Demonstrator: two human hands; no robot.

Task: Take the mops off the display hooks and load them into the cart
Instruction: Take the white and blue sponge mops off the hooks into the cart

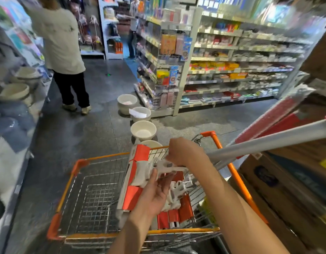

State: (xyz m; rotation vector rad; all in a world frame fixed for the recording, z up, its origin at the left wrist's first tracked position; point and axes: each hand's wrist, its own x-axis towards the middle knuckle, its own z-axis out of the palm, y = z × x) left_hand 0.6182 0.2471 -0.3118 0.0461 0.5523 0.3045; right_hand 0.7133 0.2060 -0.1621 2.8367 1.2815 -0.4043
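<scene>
Shop: stocked shelves point(232, 70), wire cart point(96, 195).

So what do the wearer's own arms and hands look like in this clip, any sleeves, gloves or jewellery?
Both forearms are bare as far as the frame shows, with no sleeve in view. The left hand and right hand wear no gloves, and no watch, bracelet or ring shows. Motion blur softens the fingers, so small details cannot be ruled out.
</scene>
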